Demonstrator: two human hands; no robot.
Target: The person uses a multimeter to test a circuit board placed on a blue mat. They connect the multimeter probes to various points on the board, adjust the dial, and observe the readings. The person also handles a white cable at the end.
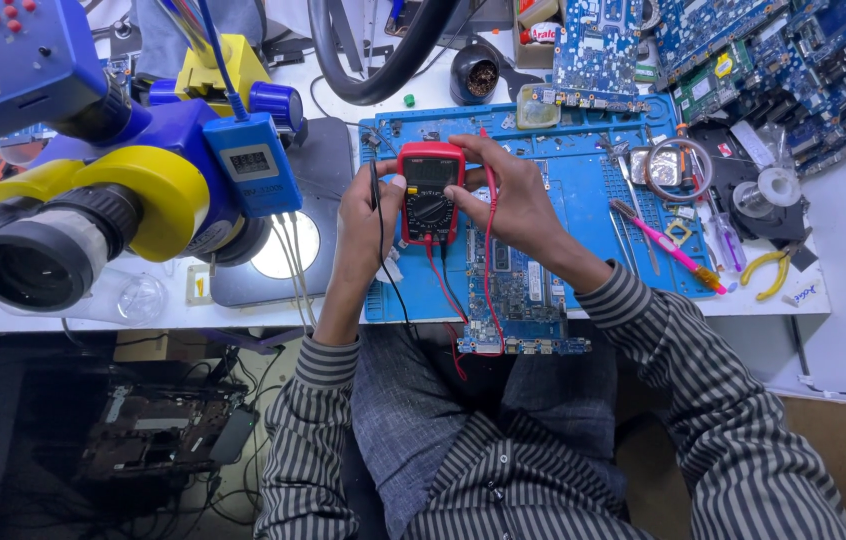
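Note:
A red and black handheld multimeter is held up over the blue work mat. My left hand grips its left side, with a black probe lead running down past the wrist. My right hand wraps the right side, thumb near the dial, with a red lead looped by the fingers. Under my hands a blue circuit board lies on the mat at the table's near edge. Red and black wires hang down from the meter toward my lap.
A large blue and yellow microscope fills the left, over a lit round base. At right lie several blue circuit boards, a pink-handled brush, yellow pliers, tape rolls and a black hose.

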